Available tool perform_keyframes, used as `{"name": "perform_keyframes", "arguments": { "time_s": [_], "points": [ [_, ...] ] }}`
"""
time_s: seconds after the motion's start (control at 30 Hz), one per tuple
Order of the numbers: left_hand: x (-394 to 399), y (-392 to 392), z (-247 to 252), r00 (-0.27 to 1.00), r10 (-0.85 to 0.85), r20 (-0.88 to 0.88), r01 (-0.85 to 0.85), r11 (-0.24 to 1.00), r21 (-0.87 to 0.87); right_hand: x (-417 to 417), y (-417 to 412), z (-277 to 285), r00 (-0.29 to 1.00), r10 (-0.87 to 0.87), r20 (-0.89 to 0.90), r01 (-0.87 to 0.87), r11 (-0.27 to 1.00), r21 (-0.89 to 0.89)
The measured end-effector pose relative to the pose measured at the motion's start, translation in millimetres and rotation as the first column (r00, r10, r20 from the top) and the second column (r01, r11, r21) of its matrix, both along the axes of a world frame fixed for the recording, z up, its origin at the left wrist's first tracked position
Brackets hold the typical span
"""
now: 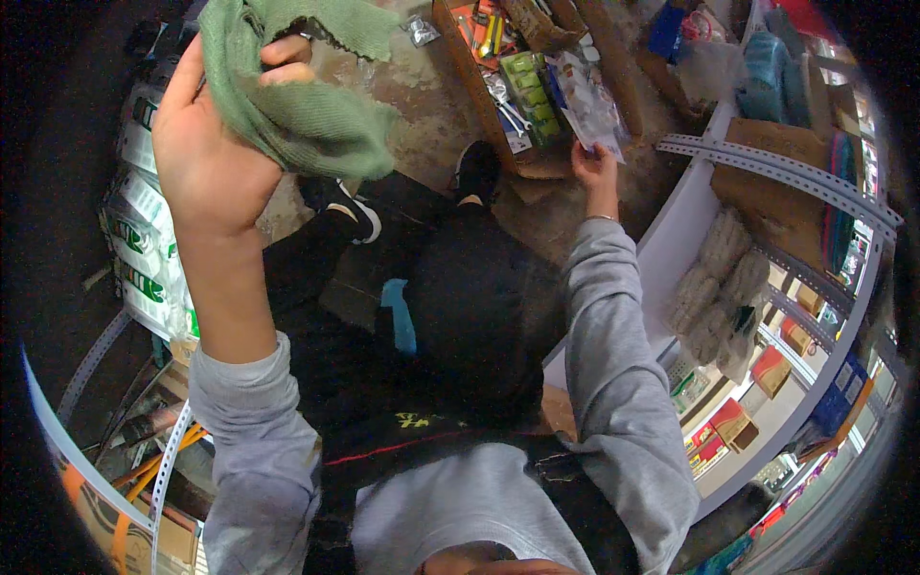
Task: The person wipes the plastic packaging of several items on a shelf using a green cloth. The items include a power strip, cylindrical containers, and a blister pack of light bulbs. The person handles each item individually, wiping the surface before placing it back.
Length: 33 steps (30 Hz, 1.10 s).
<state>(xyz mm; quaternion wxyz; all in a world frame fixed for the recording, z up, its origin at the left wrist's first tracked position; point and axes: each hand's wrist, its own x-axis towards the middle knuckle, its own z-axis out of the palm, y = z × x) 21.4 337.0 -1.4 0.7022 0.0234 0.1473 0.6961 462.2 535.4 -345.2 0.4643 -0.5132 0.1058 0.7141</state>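
My left hand (215,158) is raised at the upper left, its fingers closed on a green knitted cloth (323,133) with ragged edges that hangs over them. At the upper right my right hand (596,171) pinches the lower edge of a clear plastic packet (589,108); its contents are unclear. That packet lies over the near right part of an open cardboard box (460,68) on the floor. Inside the box are a green multi-cell pack (530,90), silvery wrenches (512,109) and orange-and-yellow packaged tools (489,32).
Perforated metal shelving (783,180) rises close on my right, with bundled whitish goods (711,287) and small red-and-brown boxes (734,424). White plastic-wrapped packs (140,244) are stacked at left. A small clear bag (420,30) lies on the floor beyond my shoes (478,169).
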Motion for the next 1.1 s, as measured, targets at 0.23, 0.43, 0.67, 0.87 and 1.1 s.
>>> {"name": "perform_keyframes", "arguments": {
  "time_s": [0.23, 0.43, 0.67, 0.87, 1.1],
  "points": [
    [5.5, 7.3, -2.8, 0.998, 0.053, -0.047, -0.055, 0.998, -0.041, -4.6, -9.4, -22.0, 0.985, -0.123, 0.12, 0.12, 0.992, 0.033],
    [8.4, 11.0, -6.2, 0.998, -0.036, -0.044, 0.035, 0.999, -0.008, 5.8, -42.3, -21.4, 0.985, -0.018, 0.171, 0.009, 0.998, 0.059],
    [17.8, 17.7, -6.8, 0.997, -0.062, -0.048, 0.059, 0.996, -0.062, 36.0, -78.5, -3.5, 1.0, -0.007, 0.008, 0.006, 0.983, 0.183],
    [28.1, 15.9, -8.7, 0.967, -0.001, -0.255, -0.036, 0.989, -0.141, -10.2, -79.3, 103.7, 0.985, 0.15, -0.086, -0.102, 0.906, 0.411],
    [62.8, 30.1, -14.6, 0.793, -0.005, -0.61, -0.246, 0.912, -0.327, -102.0, -81.9, 262.9, 0.887, 0.409, -0.214, -0.168, 0.717, 0.676]
  ]
}}
